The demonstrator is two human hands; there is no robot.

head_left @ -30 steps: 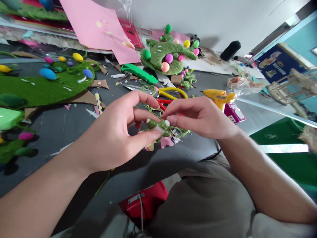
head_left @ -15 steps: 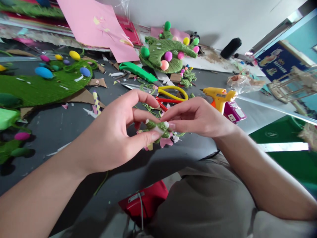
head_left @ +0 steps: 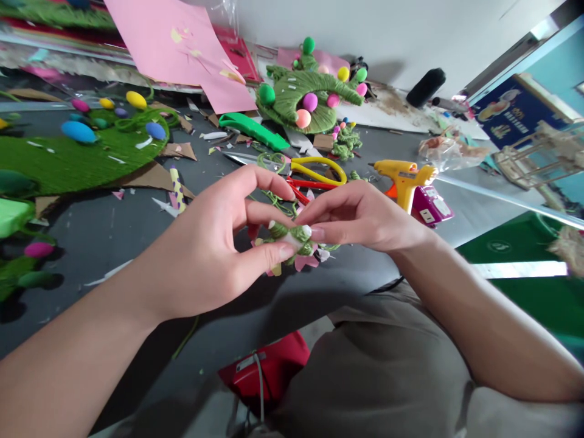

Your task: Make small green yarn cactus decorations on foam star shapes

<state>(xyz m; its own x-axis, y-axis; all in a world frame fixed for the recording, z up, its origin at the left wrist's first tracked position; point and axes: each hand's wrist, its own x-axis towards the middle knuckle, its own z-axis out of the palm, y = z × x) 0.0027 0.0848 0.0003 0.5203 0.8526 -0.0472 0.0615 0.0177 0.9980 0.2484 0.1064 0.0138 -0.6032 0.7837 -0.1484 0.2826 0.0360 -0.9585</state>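
Between my hands is a small craft piece wrapped in green yarn (head_left: 300, 232), with white tips and a bare white middle. My left hand (head_left: 219, 243) pinches it from the left, the thumb pressed on its white part. My right hand (head_left: 360, 216) has its thumb and fingertips closed on the right end, by a white tip. Just beyond my fingers lie scissors with yellow and red handles (head_left: 322, 170) and loose green yarn (head_left: 278, 201). Pink paper scraps (head_left: 306, 261) lie beneath the piece.
A yellow glue gun (head_left: 404, 176) stands to the right, beside a purple power socket (head_left: 431, 205). Behind the scissors are a green utility knife (head_left: 253, 131) and a yarn-wrapped shape with pompoms (head_left: 292, 91). A large green decorated panel (head_left: 82, 161) lies at the left.
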